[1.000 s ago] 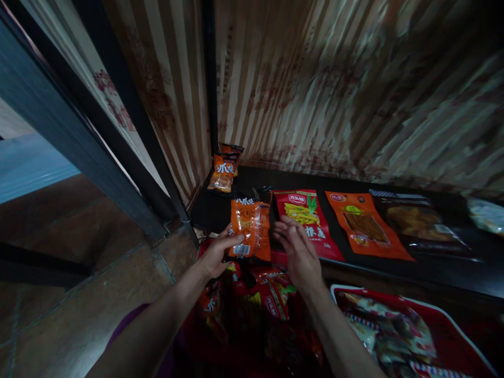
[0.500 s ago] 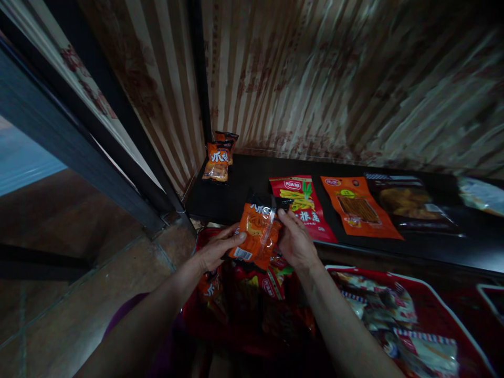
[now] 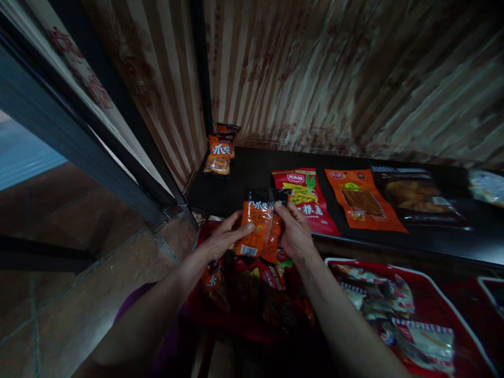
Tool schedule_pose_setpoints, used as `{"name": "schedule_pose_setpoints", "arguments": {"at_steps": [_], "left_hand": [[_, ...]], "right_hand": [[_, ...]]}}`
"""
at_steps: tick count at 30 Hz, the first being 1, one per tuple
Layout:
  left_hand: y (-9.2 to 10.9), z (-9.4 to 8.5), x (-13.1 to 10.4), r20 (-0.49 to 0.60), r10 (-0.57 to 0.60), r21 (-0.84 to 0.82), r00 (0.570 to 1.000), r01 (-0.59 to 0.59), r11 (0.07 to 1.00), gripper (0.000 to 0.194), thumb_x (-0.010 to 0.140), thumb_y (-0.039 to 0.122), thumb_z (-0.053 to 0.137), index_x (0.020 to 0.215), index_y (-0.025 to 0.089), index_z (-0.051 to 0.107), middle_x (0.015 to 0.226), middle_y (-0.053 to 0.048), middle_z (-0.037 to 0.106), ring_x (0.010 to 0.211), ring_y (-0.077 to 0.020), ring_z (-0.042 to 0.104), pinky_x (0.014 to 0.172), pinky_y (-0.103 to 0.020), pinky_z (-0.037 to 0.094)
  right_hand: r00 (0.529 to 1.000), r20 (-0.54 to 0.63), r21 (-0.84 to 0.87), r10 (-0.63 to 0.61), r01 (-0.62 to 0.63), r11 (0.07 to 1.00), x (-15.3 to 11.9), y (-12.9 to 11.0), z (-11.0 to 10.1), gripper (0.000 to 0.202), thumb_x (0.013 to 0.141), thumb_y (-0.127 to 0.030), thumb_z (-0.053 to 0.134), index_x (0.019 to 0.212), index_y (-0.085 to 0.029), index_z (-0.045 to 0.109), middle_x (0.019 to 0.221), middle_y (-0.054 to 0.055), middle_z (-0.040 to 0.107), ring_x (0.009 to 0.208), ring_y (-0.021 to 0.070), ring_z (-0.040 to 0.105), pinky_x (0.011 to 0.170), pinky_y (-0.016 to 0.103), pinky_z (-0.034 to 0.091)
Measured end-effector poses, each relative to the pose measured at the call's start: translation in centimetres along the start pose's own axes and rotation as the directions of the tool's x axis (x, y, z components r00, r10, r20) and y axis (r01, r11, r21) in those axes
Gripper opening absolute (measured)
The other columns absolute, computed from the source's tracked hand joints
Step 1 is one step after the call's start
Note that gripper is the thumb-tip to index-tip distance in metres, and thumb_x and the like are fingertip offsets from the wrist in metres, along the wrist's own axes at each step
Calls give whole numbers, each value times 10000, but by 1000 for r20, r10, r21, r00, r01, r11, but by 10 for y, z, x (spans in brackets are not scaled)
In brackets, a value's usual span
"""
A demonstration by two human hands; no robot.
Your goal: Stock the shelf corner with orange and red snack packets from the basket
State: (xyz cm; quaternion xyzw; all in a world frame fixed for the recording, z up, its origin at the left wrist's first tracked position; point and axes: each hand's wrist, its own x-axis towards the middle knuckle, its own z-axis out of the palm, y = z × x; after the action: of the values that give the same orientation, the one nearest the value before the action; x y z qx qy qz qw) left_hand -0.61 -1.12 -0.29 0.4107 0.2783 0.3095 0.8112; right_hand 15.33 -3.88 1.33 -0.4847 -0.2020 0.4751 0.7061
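Observation:
An orange and black snack bag [image 3: 258, 228] is held between both hands over a red basket, its back seam and barcode facing me. My left hand [image 3: 226, 235] grips its left side with the thumb on the front. On the right edge, my right hand [image 3: 292, 231] pinches the bag near its black top. Below, the red basket [image 3: 252, 332] holds several more snack bags, among them an orange one [image 3: 214, 286] and a red one [image 3: 271, 277]. Two matching orange bags [image 3: 219, 155] stand one behind the other in the shelf's left corner.
On the black shelf [image 3: 252, 170] lie a red bag [image 3: 305, 202], an orange bag [image 3: 364, 202], a dark brown bag [image 3: 417, 197] and a pale bag [image 3: 488, 186]. A second red basket [image 3: 444, 299] with whitish packets stands at right. Metal posts [image 3: 126, 121] rise at left.
The held bag has turned slightly more upright, with both hands still on it. The view has shifted a little; the shelf goods stay in place.

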Motion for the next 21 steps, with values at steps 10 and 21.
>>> {"name": "schedule_pose_setpoints", "arguments": {"at_steps": [10, 21], "left_hand": [[8, 0, 10, -234, 76, -160, 969, -115, 980, 384, 687, 344, 770, 1023, 187, 669, 1013, -42, 717, 933, -198, 660, 916, -340, 469], [14, -1, 8, -158, 41, -165, 987, -68, 984, 404, 698, 276, 769, 1074, 192, 648, 1127, -65, 687, 1048, -227, 634, 954, -367, 462]], "right_hand": [[977, 193, -164, 89, -57, 985, -4, 5, -6, 403, 670, -422, 774, 1029, -267, 677, 1044, -2, 724, 966, 206, 660, 852, 339, 528], [998, 54, -177, 37, -27, 984, -2, 13, -3, 340, 610, -420, 805, 879, -242, 699, 809, -17, 740, 708, 176, 664, 660, 311, 557]]}}
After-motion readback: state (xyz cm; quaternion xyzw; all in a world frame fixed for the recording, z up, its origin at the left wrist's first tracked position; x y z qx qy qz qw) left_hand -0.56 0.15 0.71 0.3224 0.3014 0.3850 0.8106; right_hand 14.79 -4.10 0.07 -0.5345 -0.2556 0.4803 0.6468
